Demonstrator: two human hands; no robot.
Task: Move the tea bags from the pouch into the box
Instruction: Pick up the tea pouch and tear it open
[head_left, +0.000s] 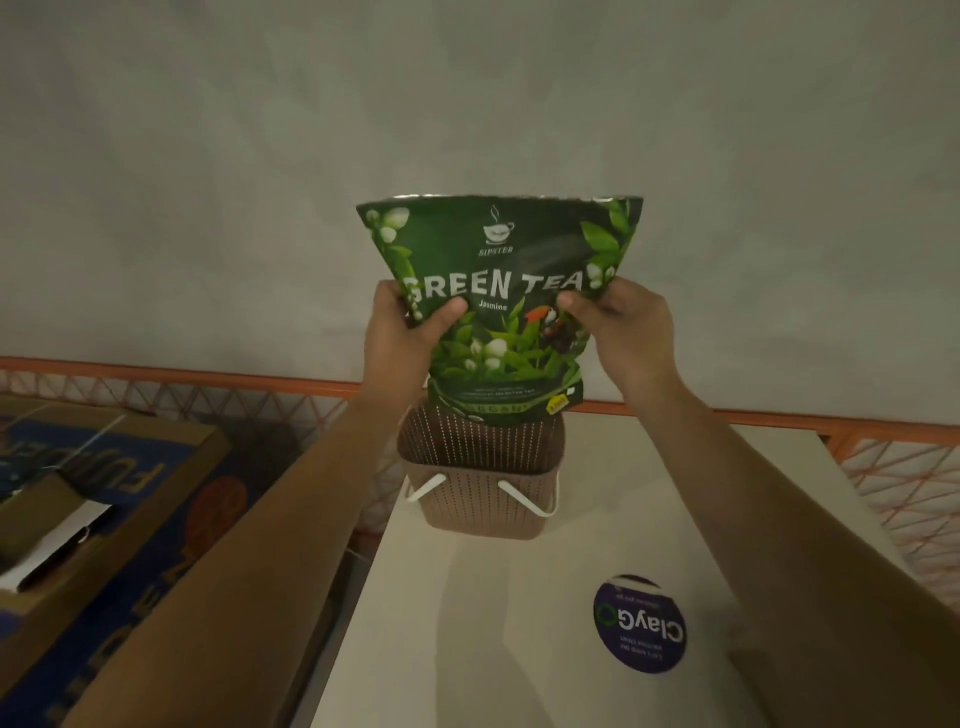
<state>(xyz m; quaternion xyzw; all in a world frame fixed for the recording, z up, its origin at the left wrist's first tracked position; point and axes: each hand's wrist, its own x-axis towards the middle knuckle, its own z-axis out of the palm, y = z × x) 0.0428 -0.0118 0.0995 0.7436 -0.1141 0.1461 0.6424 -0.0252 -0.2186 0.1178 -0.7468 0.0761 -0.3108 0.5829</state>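
Observation:
A green tea pouch (501, 291) printed "GREEN TEA Jasmine" is held upright in the air. Its top edge is spread wide and its bottom hangs just above the box. My left hand (402, 338) grips the pouch's left side, thumb on the front. On the right side my right hand (621, 332) pinches it in the same way. The box (480, 473) is a brown perforated plastic basket with white handles folded down. It stands on a white surface (519, 623) directly below the pouch. No tea bags are visible; the inside of the pouch is hidden.
A round purple "ClayGo" sticker (640, 626) lies on the white surface near the front right. Cardboard cartons (104, 493) sit low at the left. An orange mesh rail (208, 395) runs behind along a grey wall.

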